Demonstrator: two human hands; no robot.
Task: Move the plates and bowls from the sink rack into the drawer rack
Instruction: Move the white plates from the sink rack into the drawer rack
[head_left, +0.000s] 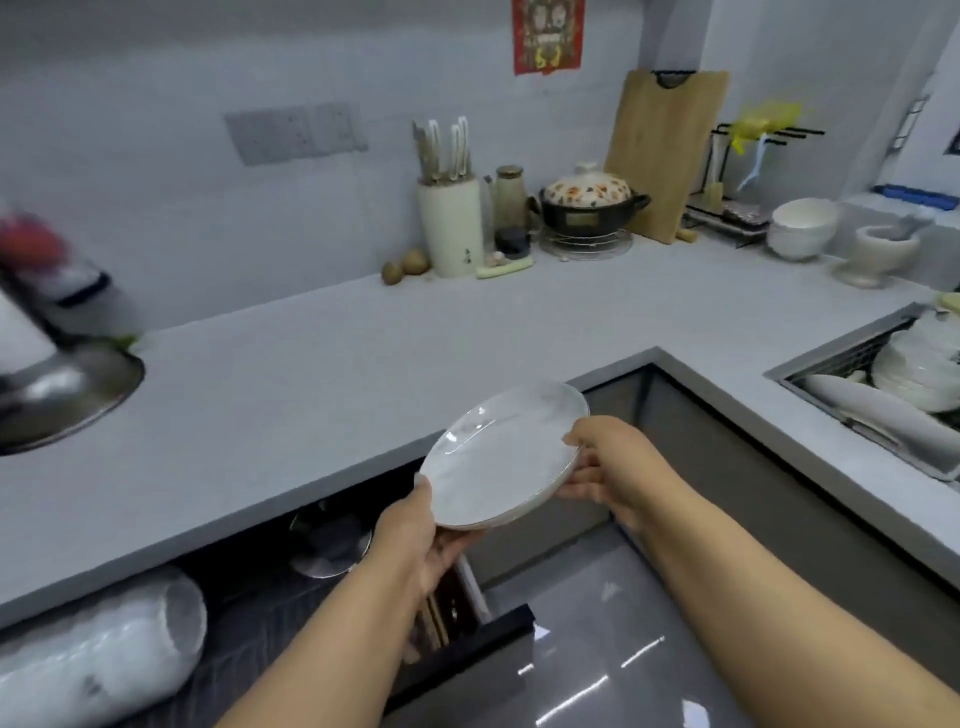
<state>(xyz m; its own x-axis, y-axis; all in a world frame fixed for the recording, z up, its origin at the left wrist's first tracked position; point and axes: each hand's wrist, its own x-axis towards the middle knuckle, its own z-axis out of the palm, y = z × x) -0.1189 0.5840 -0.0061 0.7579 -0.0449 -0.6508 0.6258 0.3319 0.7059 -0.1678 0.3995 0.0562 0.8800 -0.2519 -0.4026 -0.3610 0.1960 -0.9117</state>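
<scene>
A person stands in the inner corner of the L-shaped countertop (363, 358), carrying one white plate (501, 457) in the air between both hands. The left hand (415, 535) clasps the plate's near rim from below, thumb over the edge; the right hand (602, 462) pinches the opposite rim, fingers curled beneath. Two hands on opposite edges keep it level and steady, a sensible hold if the glaze is wet. The plate hangs just past the countertop's front edge, above the open drawer rack (291, 597), where a row of white dishes (98, 649) already stands on edge at its left end and a glass lid (330, 540) lies farther back. The sink rack (883, 395), set into the countertop's right edge, holds more stacked plates (919, 369). I judge the lowering into the drawer comes next.
</scene>
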